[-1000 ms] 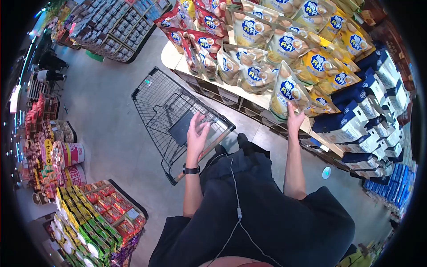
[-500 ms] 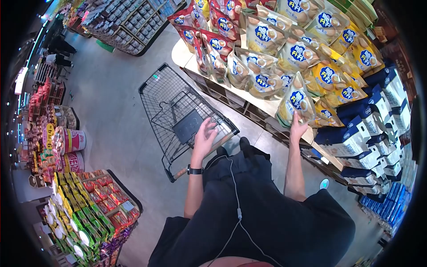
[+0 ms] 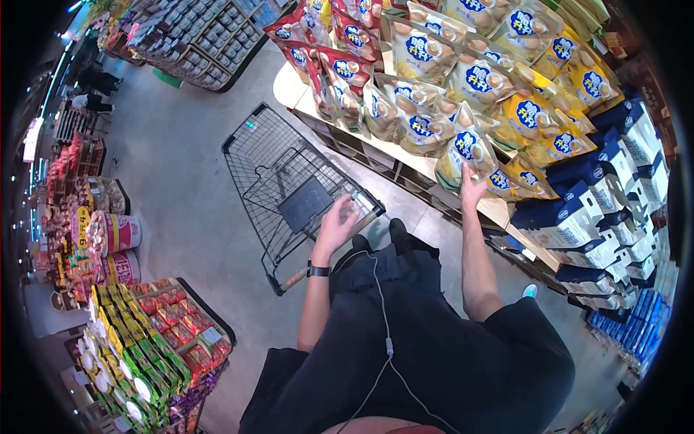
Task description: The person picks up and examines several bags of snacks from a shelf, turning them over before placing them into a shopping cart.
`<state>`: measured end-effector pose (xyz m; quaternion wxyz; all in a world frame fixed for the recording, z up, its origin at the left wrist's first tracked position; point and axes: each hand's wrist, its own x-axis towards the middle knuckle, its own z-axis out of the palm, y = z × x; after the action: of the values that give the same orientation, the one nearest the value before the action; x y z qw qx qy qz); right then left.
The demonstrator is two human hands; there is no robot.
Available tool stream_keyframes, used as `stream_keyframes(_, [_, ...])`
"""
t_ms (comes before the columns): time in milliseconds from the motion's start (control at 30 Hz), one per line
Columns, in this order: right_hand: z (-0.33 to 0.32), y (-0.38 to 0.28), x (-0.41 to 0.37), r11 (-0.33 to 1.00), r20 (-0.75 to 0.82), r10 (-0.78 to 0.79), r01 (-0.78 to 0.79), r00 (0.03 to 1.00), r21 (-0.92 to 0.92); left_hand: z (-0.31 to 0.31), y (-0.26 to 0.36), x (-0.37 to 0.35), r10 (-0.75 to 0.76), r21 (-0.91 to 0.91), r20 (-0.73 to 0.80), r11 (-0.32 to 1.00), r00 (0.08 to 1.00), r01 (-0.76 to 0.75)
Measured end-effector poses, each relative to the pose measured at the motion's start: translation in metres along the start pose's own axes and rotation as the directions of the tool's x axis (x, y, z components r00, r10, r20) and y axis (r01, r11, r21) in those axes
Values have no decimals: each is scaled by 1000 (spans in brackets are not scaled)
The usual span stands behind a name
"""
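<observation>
My right hand [image 3: 473, 189] grips the lower front of a beige snack bag [image 3: 465, 150] with a blue label, thumb laid over its face. The bag stands upright at the front edge of the display shelf [image 3: 499, 214], against other bags of the same kind; the fingers behind it are hidden. My left hand [image 3: 337, 227] is held over the handle end of a black wire shopping cart [image 3: 267, 159]. Its fingers are loosely curled and apart, with nothing in them. A dark flat panel [image 3: 306, 205] is in the cart near that hand.
Red bags [image 3: 347, 69] and yellow bags [image 3: 531, 113] share the shelf. Blue-and-white cartons [image 3: 571, 217] are stacked at the right. At lower left stands a rack of packaged snacks [image 3: 144, 340], with large pink tubs [image 3: 121, 233] behind it. People [image 3: 94, 101] are far off at upper left.
My right hand and the beige bag have shifted slightly left and toward the other bags. My left hand has barely moved. The view has shifted a little.
</observation>
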<state>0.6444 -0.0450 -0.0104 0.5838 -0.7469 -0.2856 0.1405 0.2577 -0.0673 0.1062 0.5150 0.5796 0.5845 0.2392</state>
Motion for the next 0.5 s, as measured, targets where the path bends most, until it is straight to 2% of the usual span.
stream_keyframes(167, [8, 55, 10, 994, 145, 111, -113, 983, 5, -1, -43, -7, 100, 337, -75, 939, 992, -69])
stream_keyframes(267, [9, 55, 4, 989, 176, 133, -141, 975, 33, -8, -51, -13, -19, 189, -93, 981, 995, 37])
stream_keyframes(367, [5, 54, 1, 987, 140, 160, -162, 977, 4, -8, -56, -16, -51, 123, -111, 990, 993, 64])
stream_keyframes(467, [7, 67, -13, 982, 13, 166, -164, 986, -97, -6, -50, -14, -54, 100, -131, 993, 990, 68])
stream_keyframes(500, [8, 61, -20, 978, -28, 210, -210, 977, -11, -6, -51, -11, -42, 98, -142, 994, 989, 57])
